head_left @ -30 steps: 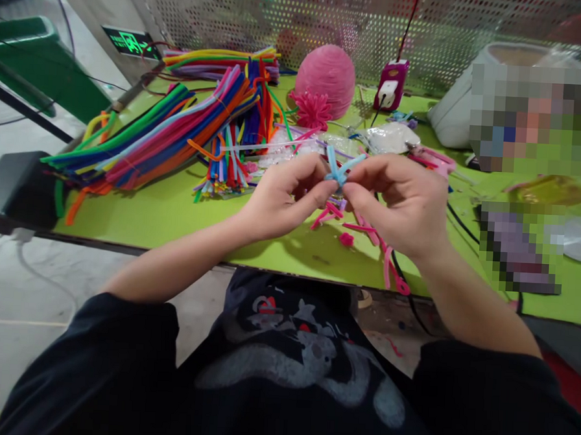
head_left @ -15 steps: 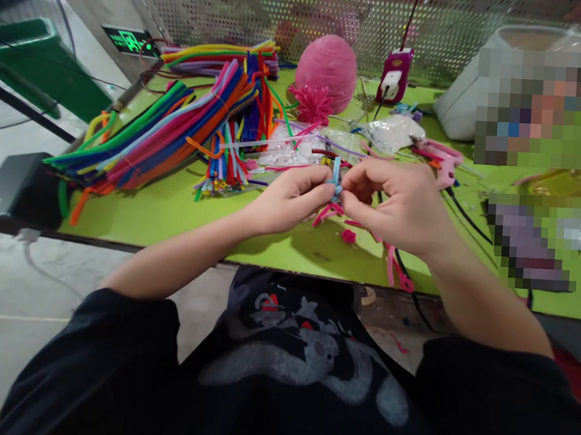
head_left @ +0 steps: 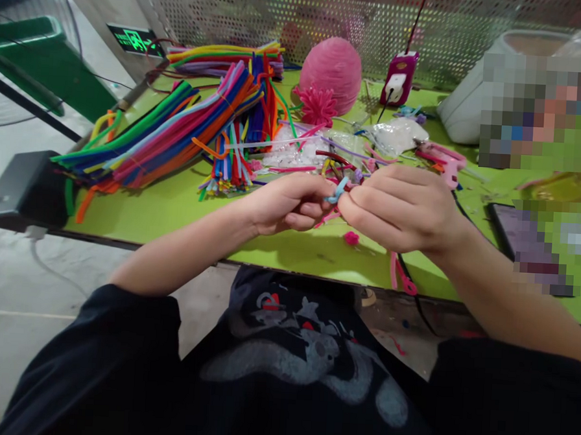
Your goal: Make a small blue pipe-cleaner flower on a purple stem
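My left hand (head_left: 288,203) and my right hand (head_left: 401,207) meet above the front of the green table (head_left: 174,205). Both pinch a small light blue pipe cleaner piece (head_left: 335,192) between their fingertips; only a short bent bit of it shows between the thumbs. Pink pipe cleaner scraps (head_left: 350,237) lie on the table just below the hands. A curved pink piece (head_left: 399,278) hangs at the table's front edge under my right wrist.
A big bundle of coloured pipe cleaners (head_left: 178,130) lies at the left. Behind the hands are short cut pieces (head_left: 228,162), a pink ball (head_left: 333,70), a spiky pink flower (head_left: 317,105), clear bags (head_left: 395,135), a pink glue gun (head_left: 442,160) and a charger (head_left: 399,80). A black box (head_left: 19,187) sits far left.
The hands have sunk slightly and closed tighter on the blue piece. Its spread ends, seen a second ago, are now folded in and mostly hidden by the fingers.
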The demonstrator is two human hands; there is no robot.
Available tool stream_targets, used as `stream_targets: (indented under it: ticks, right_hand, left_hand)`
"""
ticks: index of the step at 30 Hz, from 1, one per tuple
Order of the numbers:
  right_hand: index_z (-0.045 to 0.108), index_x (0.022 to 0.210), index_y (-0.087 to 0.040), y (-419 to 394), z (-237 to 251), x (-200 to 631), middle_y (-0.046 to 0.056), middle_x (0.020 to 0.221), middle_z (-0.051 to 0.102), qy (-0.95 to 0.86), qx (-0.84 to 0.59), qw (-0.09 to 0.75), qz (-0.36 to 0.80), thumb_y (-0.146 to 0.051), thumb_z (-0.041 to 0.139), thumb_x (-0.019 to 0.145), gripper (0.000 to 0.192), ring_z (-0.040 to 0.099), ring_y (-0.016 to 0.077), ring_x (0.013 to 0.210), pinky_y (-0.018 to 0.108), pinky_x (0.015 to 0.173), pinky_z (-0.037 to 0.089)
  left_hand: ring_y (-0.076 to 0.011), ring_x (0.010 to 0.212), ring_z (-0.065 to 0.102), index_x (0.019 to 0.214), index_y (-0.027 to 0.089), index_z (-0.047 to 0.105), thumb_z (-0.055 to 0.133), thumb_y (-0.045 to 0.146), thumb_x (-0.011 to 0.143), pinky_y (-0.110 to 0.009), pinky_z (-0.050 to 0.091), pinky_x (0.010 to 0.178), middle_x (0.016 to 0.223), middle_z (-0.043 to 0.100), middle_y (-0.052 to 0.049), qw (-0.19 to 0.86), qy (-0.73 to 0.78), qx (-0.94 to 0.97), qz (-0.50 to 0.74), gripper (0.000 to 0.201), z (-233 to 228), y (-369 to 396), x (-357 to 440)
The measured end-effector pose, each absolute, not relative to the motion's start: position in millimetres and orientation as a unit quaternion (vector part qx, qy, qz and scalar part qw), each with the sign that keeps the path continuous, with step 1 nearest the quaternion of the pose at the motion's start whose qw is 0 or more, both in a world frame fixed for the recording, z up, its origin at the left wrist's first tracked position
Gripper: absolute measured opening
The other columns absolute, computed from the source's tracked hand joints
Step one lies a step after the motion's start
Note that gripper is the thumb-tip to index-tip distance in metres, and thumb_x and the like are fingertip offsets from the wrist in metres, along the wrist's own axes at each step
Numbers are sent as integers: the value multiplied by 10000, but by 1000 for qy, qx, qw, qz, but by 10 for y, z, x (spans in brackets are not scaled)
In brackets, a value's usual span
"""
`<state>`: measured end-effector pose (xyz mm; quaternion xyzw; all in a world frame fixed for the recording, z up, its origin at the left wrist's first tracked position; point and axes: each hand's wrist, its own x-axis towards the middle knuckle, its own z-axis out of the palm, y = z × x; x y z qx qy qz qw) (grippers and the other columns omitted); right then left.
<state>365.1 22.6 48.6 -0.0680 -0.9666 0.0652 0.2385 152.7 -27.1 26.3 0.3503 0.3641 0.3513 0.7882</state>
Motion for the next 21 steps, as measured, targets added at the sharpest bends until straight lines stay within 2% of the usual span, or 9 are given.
stream_targets:
  ticks: [3,6,9,11,13,16,21]
  right_hand:
    - [729,846,-291,250,412,3657,17,811,703,-964,-58,259,17,-257,642,1063,235,593,174,723,400,710,534]
    - [746,927,-285,249,279,3686,30,837,732,-926,-100,363,-31,-253,660,1054,157,656,192,762,397,707,538]
    - [727,1016,-265,190,215,3708,42,873,763,-879,-163,446,48,-209,661,1048,92,682,187,748,381,690,535]
    - [715,998,-260,135,213,3701,27,847,757,-859,-190,454,145,-223,658,1055,88,665,166,706,367,690,527]
    - [700,939,-243,93,210,3672,0,779,731,-845,-199,452,205,-260,673,1049,115,632,145,651,340,641,491]
    - [684,881,-211,81,166,3624,-23,721,693,-841,-214,426,255,-272,710,1021,154,587,117,615,289,558,418]
    - [690,924,-206,134,75,3636,-20,718,649,-816,-245,403,335,-304,664,1062,171,502,103,576,281,522,367]
  left_hand:
    - [11,438,203,655,183,499,686,147,829,-104,161,317,561,322,86,778,344,386,356,258,236,-279,1524]
    - [-4,460,308,720,193,508,763,238,898,-119,236,373,566,390,80,690,324,495,418,314,176,-269,1498]
    - [-19,465,394,745,204,506,837,456,934,-157,292,420,560,479,70,563,314,607,464,456,132,-246,1456]
    - [-32,456,412,746,215,500,804,600,953,-188,296,423,557,505,64,508,322,648,466,533,117,-232,1434]
    - [-42,455,417,734,216,509,792,647,951,-208,285,424,547,505,62,464,335,678,462,559,102,-224,1425]
    - [-47,480,436,719,202,551,798,594,968,-220,301,447,560,543,47,394,346,717,459,526,66,-219,1425]
    - [-66,574,526,830,193,623,556,492,1125,-231,402,551,696,650,5,303,347,779,425,426,40,-213,1404]
